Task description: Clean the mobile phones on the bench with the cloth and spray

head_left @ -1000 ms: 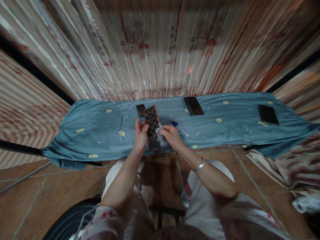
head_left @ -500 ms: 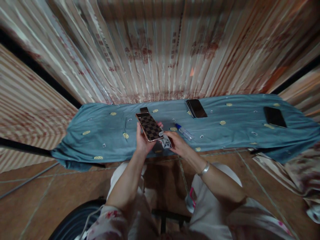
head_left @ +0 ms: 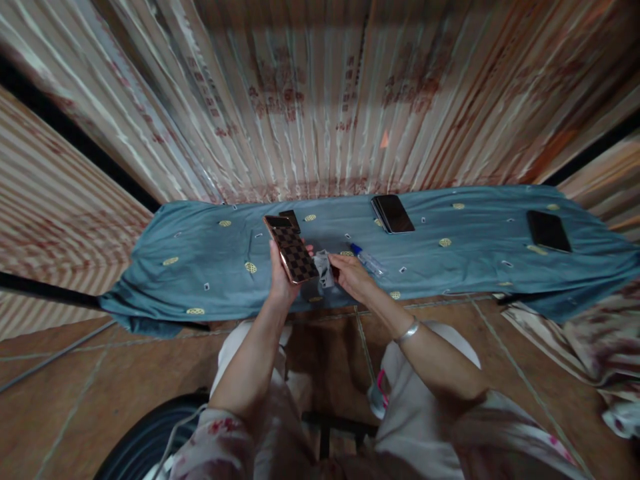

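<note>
My left hand (head_left: 281,280) holds a phone with a black-and-gold chequered back (head_left: 292,249), tilted above the near edge of a table covered by a blue cloth (head_left: 200,260). My right hand (head_left: 353,275) pinches a small crumpled grey-white wipe (head_left: 324,268) right beside the phone's lower right edge. A silver bangle sits on my right wrist. A small clear bottle with a blue cap (head_left: 367,260) lies on the cloth just right of my right hand. A small dark object (head_left: 291,218) lies behind the chequered phone, partly hidden by it.
A stack of dark phones (head_left: 393,213) lies at the back centre of the cloth, and another black phone (head_left: 548,231) far right. A striped curtain hangs behind the table. Patterned fabric is piled at the right edge (head_left: 595,347). A dark round object (head_left: 145,433) sits by my left knee.
The chequered phone has been lifted off the cloth and turned in my left hand. My right hand with the wipe has stayed next to it, shifting slightly. The camera view has drifted a little.
</note>
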Demonstrator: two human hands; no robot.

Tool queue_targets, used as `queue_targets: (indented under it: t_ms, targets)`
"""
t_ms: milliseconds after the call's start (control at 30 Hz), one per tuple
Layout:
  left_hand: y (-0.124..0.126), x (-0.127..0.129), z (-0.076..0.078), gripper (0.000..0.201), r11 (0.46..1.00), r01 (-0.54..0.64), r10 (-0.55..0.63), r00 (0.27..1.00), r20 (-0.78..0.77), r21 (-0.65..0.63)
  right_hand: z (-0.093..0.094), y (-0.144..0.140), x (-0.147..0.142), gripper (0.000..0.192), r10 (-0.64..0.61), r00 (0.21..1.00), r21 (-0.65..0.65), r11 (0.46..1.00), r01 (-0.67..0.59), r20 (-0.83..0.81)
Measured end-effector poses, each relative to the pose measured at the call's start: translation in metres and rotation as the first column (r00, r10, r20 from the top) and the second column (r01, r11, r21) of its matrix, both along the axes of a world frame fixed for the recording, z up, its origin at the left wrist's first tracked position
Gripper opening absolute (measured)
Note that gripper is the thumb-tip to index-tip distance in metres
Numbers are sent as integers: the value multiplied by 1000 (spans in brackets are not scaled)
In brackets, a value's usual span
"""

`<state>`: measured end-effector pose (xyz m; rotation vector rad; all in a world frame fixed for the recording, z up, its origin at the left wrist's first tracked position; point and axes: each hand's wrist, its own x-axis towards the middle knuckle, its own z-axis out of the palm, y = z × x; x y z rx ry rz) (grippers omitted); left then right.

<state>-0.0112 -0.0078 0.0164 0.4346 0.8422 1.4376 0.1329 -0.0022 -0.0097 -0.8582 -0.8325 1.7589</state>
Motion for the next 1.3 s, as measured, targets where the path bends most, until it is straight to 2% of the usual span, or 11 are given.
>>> queue_targets:
  t_ms: [133,233,333,433,567,633,700,800,967,1200,1300]
  targets:
    - [2,-1,-7,63,1000,-7,7,998,-70,7,0,10,9,38,-138,989,85,987,133,59]
    - [-1,8,-10,63,999,34,-37,997,-65,-42,6,5,10,41,-229,946,331,932,145,230]
    - [-5,20,-10,58,996,55,-55,998,11,-65,12,-12,4,40,-322,810,643,761,-87,491]
    - [-7,24,-9,62,993,66,-59,996,70,-96,12,-32,-6,46,-373,677,737,557,-384,635]
    - [-6,18,-9,70,987,113,-105,992,77,-111,0,-43,-12,53,-458,601,755,419,-505,656]
    - [-6,18,-9,67,985,120,-108,989,98,-122,-5,-40,-10,58,-478,589,758,382,-528,652]
    - [-8,21,-9,59,985,94,-76,989,125,-142,-6,-33,-5,60,-495,574,757,392,-523,653]
    - [-13,31,-7,48,983,77,-54,989,138,-164,-3,-20,3,57,-510,547,748,445,-493,664]
    - [-22,46,-6,46,972,190,-172,976,136,-139,5,-1,15,53,-544,526,756,510,-411,653]
    - [-24,50,-6,45,969,211,-190,969,157,-131,8,1,15,51,-561,526,767,514,-384,639]
    - [-25,51,-6,45,966,220,-202,969,142,-133,8,3,16,51,-567,504,755,549,-358,651]
